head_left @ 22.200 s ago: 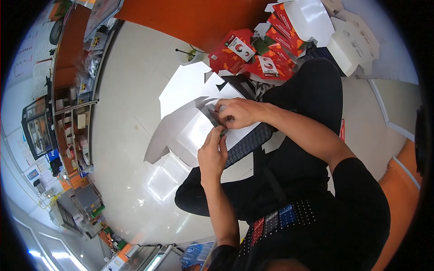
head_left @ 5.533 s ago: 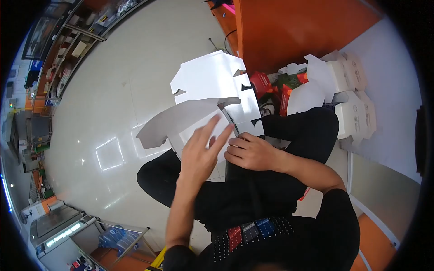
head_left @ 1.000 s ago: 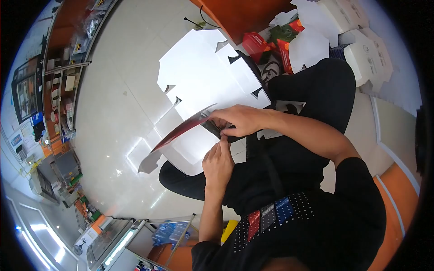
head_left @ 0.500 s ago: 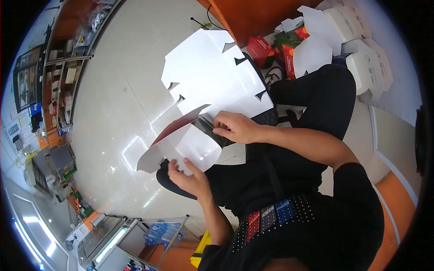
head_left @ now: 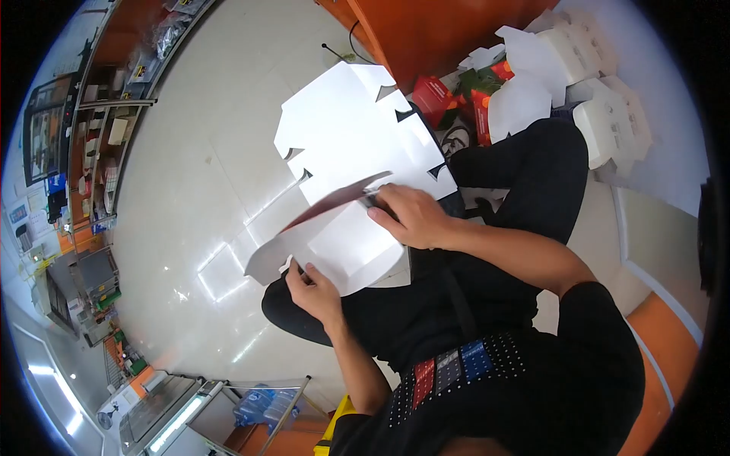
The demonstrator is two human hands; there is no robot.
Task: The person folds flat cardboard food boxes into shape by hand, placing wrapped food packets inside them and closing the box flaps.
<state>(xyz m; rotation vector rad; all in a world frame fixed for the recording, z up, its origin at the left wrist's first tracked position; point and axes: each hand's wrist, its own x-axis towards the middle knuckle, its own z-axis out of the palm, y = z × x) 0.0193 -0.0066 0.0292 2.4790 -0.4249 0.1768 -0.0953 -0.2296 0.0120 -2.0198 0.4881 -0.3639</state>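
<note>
A partly folded paper box (head_left: 346, 243), white inside with a reddish outer side, is held above my lap between both hands. My left hand (head_left: 313, 295) pinches its near-left corner, thumb and fingers closed on the card. On the opposite end, my right hand (head_left: 414, 216) grips the edge, fingers closed and slightly blurred. Behind the box lie flat white box blanks (head_left: 350, 121) with cut slots, resting on a dark surface by my knee. The box's front end partly covers the nearest blank.
Folded boxes, red and green (head_left: 432, 99) and white (head_left: 597, 129), are piled at the upper right beside an orange cabinet (head_left: 441, 38). Shelves (head_left: 114, 114) line the left side. Blue-tinted water bottles (head_left: 266, 406) stand on a rack at the bottom.
The box has moved slightly right, and its walls stand more folded. My left fingers have closed on its corner, and my right hand has shifted along the far end.
</note>
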